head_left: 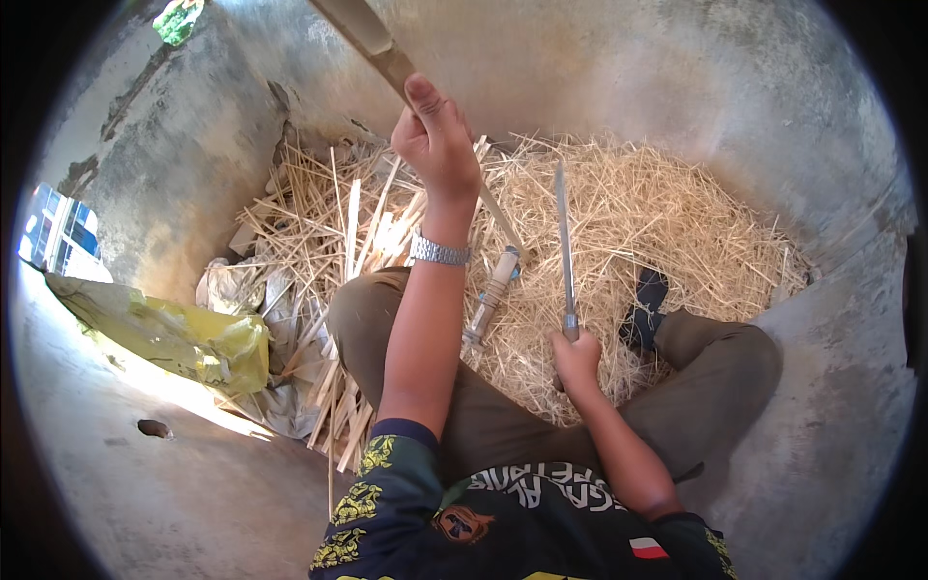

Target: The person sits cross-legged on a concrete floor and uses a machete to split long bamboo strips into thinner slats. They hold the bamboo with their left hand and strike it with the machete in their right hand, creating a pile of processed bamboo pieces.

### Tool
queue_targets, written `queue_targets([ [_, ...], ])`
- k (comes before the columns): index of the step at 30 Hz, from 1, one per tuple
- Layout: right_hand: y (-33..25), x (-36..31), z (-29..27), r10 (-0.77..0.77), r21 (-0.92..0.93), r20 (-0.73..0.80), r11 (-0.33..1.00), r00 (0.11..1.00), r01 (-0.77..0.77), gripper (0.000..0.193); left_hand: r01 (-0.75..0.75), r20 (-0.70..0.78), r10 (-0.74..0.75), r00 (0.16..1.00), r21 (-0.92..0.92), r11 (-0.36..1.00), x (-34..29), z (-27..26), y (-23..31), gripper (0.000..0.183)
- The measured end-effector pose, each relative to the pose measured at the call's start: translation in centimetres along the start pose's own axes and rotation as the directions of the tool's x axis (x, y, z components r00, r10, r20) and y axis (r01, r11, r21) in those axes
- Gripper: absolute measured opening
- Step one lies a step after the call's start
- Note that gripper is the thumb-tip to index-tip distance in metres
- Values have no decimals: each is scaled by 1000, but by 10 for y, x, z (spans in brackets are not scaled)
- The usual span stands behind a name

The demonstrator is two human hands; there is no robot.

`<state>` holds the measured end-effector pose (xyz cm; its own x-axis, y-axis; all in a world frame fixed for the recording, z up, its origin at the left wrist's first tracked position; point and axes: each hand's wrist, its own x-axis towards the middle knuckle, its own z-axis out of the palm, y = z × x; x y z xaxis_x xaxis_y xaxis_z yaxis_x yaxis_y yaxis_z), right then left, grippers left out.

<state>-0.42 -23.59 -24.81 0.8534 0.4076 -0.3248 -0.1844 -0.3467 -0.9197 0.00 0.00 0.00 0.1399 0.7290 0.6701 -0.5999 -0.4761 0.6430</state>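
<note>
Pale shavings [657, 217] lay before the bent legs [715, 372], which could be cut if a loose grip let the knife [566, 251] slip. The strip [369, 39] slanted up and leftward from the left hand [437, 145], whose fingers were closed round it. The knife pointed forward over the shavings from the right hand [578, 365], whose fingers were wrapped about the handle [571, 329].

- You're in a makeshift workshop spot; home or business, can't tell.
- Bare, stained walls [628, 82] curve around you through the fisheye.
- Straw-coloured shavings [677, 217] and split strips [352, 222] heaped by your legs [720, 372].
- Long knife [565, 242] in your right hand [577, 360].
</note>
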Motion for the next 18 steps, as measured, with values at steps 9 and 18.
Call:
queue_targets([
  [9, 0, -2, 12, 40, -108, 257, 994, 966, -13, 26, 43, 227, -26, 973, -74, 996, 3, -7, 8, 68],
  [18, -2, -14, 4, -219, 167, 53, 964, 974, 207, 28, 159, 292, -122, 948, -105, 982, 1, -3, 7, 72],
])
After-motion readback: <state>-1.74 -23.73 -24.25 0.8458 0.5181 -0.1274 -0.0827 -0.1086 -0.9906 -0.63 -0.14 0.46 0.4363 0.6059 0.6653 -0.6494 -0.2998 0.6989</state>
